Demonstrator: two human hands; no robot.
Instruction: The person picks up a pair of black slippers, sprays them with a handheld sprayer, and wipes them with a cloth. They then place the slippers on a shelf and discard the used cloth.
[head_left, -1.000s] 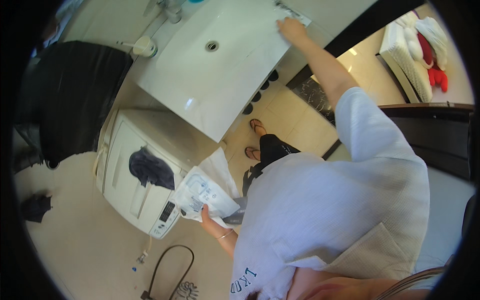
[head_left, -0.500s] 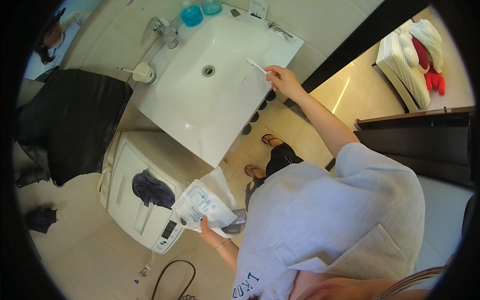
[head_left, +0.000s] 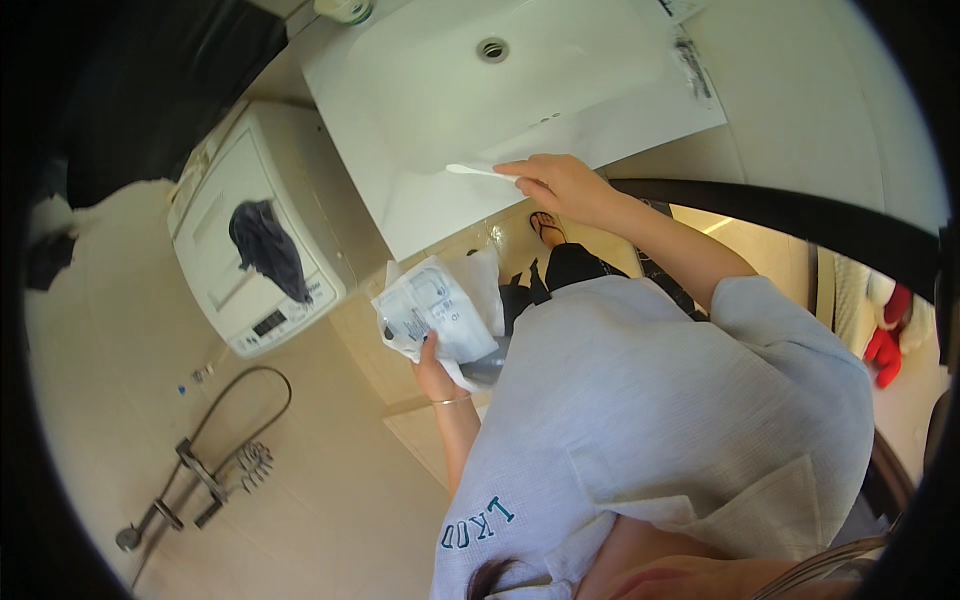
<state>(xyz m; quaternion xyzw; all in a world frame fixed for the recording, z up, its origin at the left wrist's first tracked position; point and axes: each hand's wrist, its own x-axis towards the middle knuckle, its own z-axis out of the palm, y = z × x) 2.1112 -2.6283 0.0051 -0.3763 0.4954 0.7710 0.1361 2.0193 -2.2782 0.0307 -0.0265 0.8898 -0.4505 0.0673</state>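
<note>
My right hand (head_left: 562, 188) is closed around the handle end of a white toothbrush (head_left: 468, 170), held above the front edge of the white washbasin (head_left: 420, 215). The other end of the brush points left. Lower down, my left hand (head_left: 434, 378) grips a flat white packet (head_left: 437, 308) with pale blue print, its thumb lying across the front. A thin white plastic bag (head_left: 487, 275) hangs around the packet. Something grey (head_left: 486, 368) shows at the bag's lower right, partly covered.
Left of the basin stands a white washing machine (head_left: 290, 210) with a dark cloth (head_left: 268, 250) on its lid. A cup (head_left: 345, 10) sits at the basin's far left corner. A shower set (head_left: 200, 470) hangs at lower left. A dark door frame (head_left: 790, 220) runs along the right.
The view has shifted, so the basin sits higher in the picture. My right hand has moved the toothbrush left along the basin's front edge. My left hand still holds the packet and bag.
</note>
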